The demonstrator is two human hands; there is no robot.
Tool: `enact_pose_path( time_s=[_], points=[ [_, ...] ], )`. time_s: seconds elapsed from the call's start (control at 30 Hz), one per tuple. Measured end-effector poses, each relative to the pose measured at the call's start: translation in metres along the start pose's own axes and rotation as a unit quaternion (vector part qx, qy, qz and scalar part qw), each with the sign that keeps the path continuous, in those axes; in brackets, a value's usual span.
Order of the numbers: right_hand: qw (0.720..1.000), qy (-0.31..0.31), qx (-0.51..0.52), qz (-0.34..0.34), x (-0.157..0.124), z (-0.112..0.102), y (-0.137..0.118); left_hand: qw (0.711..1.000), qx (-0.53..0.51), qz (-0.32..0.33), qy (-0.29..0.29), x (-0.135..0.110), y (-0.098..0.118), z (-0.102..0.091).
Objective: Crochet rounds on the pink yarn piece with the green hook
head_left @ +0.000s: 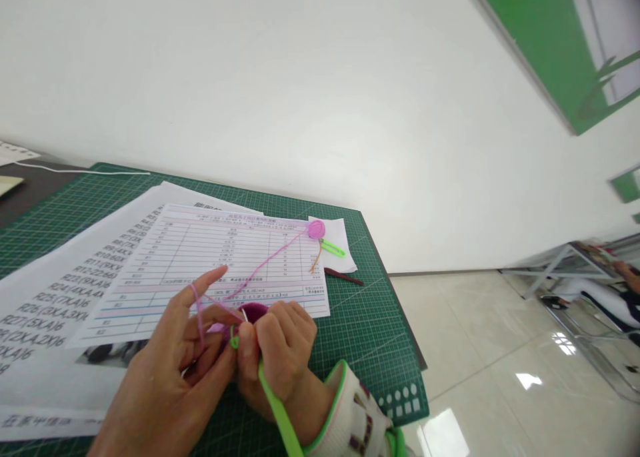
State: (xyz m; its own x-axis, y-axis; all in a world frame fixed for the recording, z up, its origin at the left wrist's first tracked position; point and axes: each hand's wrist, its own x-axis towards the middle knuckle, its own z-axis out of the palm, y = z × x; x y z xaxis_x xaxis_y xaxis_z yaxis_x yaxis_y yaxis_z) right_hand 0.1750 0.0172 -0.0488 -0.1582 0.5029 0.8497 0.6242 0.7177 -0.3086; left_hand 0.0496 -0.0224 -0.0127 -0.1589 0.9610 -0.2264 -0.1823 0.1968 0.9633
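Note:
My left hand pinches a small piece of purple and pink crochet work, its index finger raised with pink yarn looped round it. In my right hand is a crochet hook with a green handle; its thin metal tip meets the work. A green stitch marker hangs at the near side of the piece. The yarn runs back to a small pink ball on the mat. Fingers hide much of the crochet piece.
Printed sheets lie on the green cutting mat. Beyond the ball are a light-green pin, a white slip and a dark stick. A white wall rises behind. At far right, a seated person is partly visible.

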Motion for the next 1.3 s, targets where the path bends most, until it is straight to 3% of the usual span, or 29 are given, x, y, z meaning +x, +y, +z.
enact_pose_path(
  time_s=[0.1,0.3,0.5,1.07,1.3],
  points=[
    [0.998,0.051,0.014,-0.023,-0.001,-0.001,0.0,0.999,0.004,0.041,-0.002,-0.004,0.006,0.009],
    [0.996,0.067,0.043,-0.035,0.001,-0.01,-0.004,0.991,-0.1,-0.023,-0.09,0.004,0.004,-0.002],
    [0.996,0.036,0.072,-0.043,0.003,-0.021,-0.006,0.981,-0.146,-0.072,-0.107,0.001,0.011,0.001],
    [0.987,-0.058,0.134,-0.064,0.016,-0.04,0.006,0.986,-0.11,-0.063,-0.11,0.008,0.005,-0.007],
    [0.974,-0.068,0.217,0.007,0.015,-0.04,0.007,0.989,-0.085,-0.051,-0.109,0.006,0.006,-0.004]
  ],
)
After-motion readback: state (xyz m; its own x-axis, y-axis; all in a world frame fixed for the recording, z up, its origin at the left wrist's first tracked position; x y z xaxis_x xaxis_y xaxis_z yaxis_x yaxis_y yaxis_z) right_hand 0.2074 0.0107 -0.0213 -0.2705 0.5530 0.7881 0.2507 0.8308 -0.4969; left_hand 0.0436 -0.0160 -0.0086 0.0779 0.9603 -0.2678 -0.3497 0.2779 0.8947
